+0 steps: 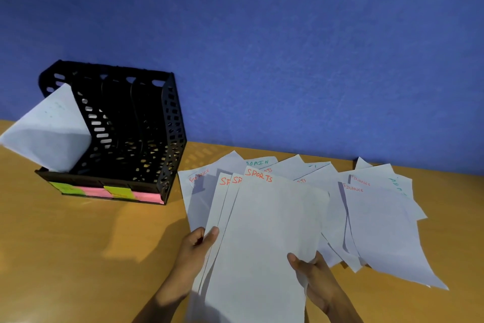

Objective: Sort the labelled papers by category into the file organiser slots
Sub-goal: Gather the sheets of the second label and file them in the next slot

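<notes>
I hold a fanned stack of three white sheets marked SPORTS (264,231) in red, lifted above the table. My left hand (197,244) pinches the stack's left edge. My right hand (311,270) grips its lower right edge. A black file organiser (146,123) stands at the left, with green and pink sticky labels (110,193) along its front. One white sheet (49,131) leans out of its leftmost slot. Loose papers marked FINANCE (377,220), ADMIN (259,163) and SPORTS lie spread on the table behind and right of the stack.
The wooden table (78,244) runs up to a blue wall (262,47) just behind the organiser and papers. Bare tabletop lies between the organiser and my left hand.
</notes>
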